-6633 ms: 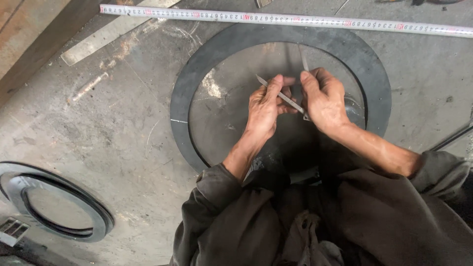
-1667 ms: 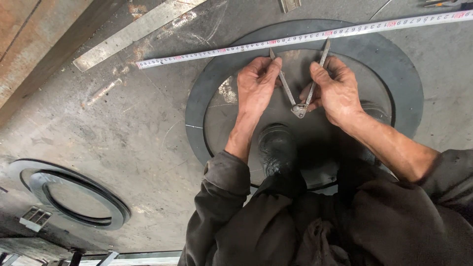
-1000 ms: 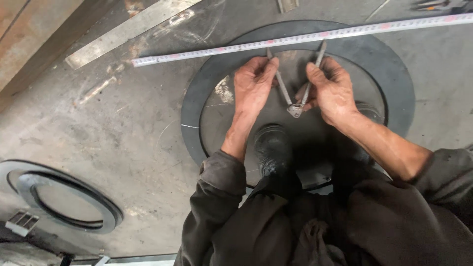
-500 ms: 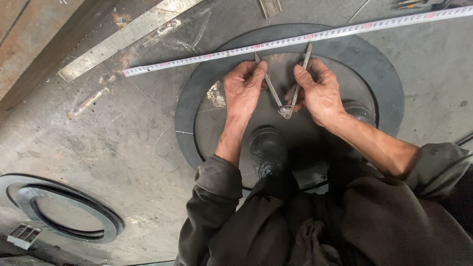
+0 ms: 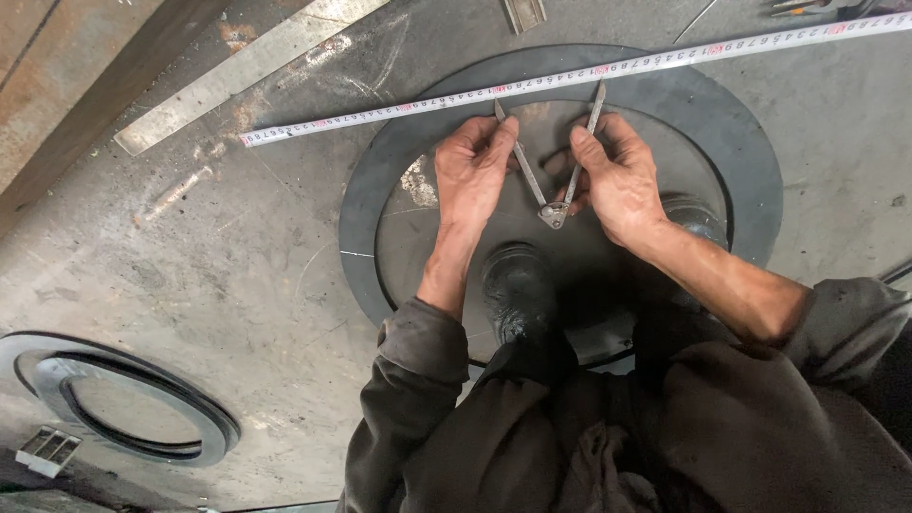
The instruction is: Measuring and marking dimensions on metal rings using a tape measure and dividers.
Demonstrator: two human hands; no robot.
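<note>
On the scuffed grey steel floor plate (image 5: 190, 285), item one: a pair of slim steel dividers (image 5: 554, 171), two pointed legs joined at a small pivot, spread in a narrow V with the pivot toward the person and both tips resting against a white steel tape measure (image 5: 570, 76) that runs slantwise across the scene. Item two: the left hand (image 5: 472, 171), fingers curled narrowly about the left leg, forefinger stretched along it almost to the tip. Item three: the right hand (image 5: 617, 176), likewise closed on the right leg, thumb side toward the pivot; the dividers thus lie between the two hands, held by both, with the pivot just below the knuckles. Item four: a large dark flat steel ring (image 5: 380, 190) enclosing a round dark steel disc (image 5: 427, 256), over which the hands work; the tape lies across the ring's far rim. Item five: two dark work boots (image 5: 518, 290), planted on the disc beneath the wrists. Item six: a smaller dark steel ring (image 5: 123, 413), well apart at the lower left, and a pale flat metal bar (image 5: 237, 71) lying above the tape's end. Risk, as a judgement: the tape is loose on the ring, so a nudge from either fingertip could shift it under the points and spoil the reading; a squeeze on the legs might also alter the spread, and a point could skate on smooth metal.
</note>
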